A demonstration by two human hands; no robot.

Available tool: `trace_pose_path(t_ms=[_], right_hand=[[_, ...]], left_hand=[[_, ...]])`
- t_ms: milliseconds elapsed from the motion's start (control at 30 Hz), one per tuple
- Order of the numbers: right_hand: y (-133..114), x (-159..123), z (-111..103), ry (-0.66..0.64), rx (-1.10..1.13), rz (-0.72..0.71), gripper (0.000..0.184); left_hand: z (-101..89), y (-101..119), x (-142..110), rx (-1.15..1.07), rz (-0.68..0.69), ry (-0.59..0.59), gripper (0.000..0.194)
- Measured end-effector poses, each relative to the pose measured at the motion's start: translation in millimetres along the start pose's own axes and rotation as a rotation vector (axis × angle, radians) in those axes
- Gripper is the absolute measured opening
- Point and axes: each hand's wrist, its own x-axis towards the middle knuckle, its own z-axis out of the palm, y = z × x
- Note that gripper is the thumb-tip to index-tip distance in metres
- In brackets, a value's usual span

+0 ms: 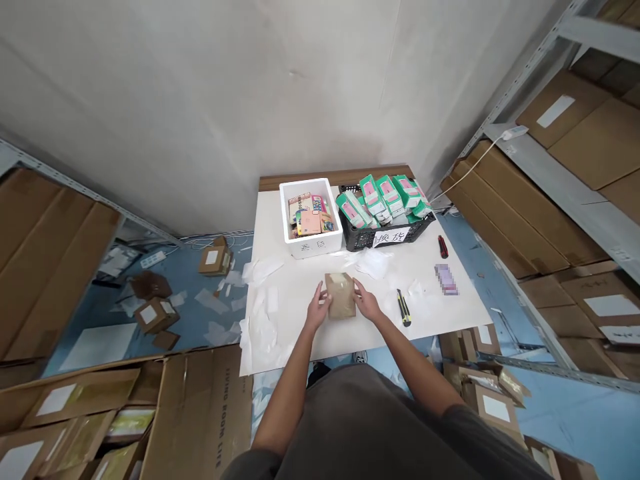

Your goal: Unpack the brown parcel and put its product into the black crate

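A small brown cardboard box with clear tape across it is at the front middle of the white table. My left hand grips its left side, and my right hand has hold of the right edge. To the right of my right hand lies a yellow and black utility knife. Crumpled white paper rests just behind the box. Whether the box touches the tabletop I cannot tell.
A white foam bin of small packs and a black crate of green-pink boxes stand at the table's back. A red utility knife lies at right. Shelves flank the table; a large carton sits front left.
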Motion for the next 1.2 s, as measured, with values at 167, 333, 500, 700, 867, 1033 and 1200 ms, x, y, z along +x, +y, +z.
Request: trace_pose_path(t_ms=[167, 333, 500, 700, 867, 1033, 1200], right_hand=[[-13, 31, -9, -0.015, 0.007, -0.003, 0.053], [2, 12, -9, -0.026, 0.046, 0.016, 0.065], [16, -20, -3, -0.131, 0.049, -0.045, 0.092], [-7, 9, -14, -0.059, 0.100, -0.085, 0.073], [-13, 39, 1, -0.194, -0.052, -0.050, 0.071], [5, 29, 25, -0.236, -0.216, 0.034, 0.073], [19, 10, 10, -0.094, -0.240, 0.006, 0.070]], left_hand=[[10.8, 12, 8, -0.026, -0.033, -0.055, 0.096], [21.4, 2, -15, 0.039, 0.022, -0.016, 0.090], [25.0, -7, -36, 0.025, -0.026, -0.078, 0.109], [3.1, 13, -19, 0.048, -0.056, 0.109, 0.083], [1.8, 8, -10, 0.054, -0.143, 0.000, 0.102], [2.3, -4, -15, 0.355, -0.185, -0.081, 0.110], [-21.7, 15, 7, 0.720, -0.049, -0.271, 0.135]])
